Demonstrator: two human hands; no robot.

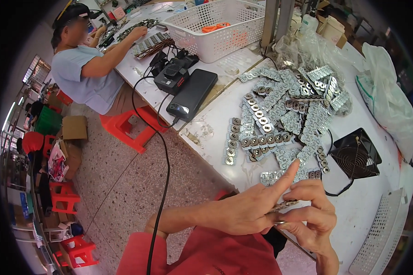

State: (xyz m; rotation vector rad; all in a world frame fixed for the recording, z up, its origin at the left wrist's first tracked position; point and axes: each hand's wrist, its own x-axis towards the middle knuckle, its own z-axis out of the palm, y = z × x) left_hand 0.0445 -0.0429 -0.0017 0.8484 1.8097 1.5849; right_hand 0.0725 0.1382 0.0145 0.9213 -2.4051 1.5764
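Above the front edge of the white table, a small metal strip (283, 206) is held between my two hands. My left hand (248, 207) grips one end, its index finger stretched out toward the pile. From the right, my right hand (314, 215) curls its fingers and thumb around the other end. A shiny rim shows by the right thumb; the rest of the strip is hidden by fingers. Just beyond lies a heap of similar metal strips (280, 110) with round silver parts set in rows. One strip (232, 141) lies apart at the heap's left side.
A black fan (355, 155) with a cable stands right of the heap. Farther left are a black power bank (192, 94), a dark charger (171, 75) and a white basket (215, 34). A cable hangs past my left arm. A co-worker (87, 68) sits at the far left.
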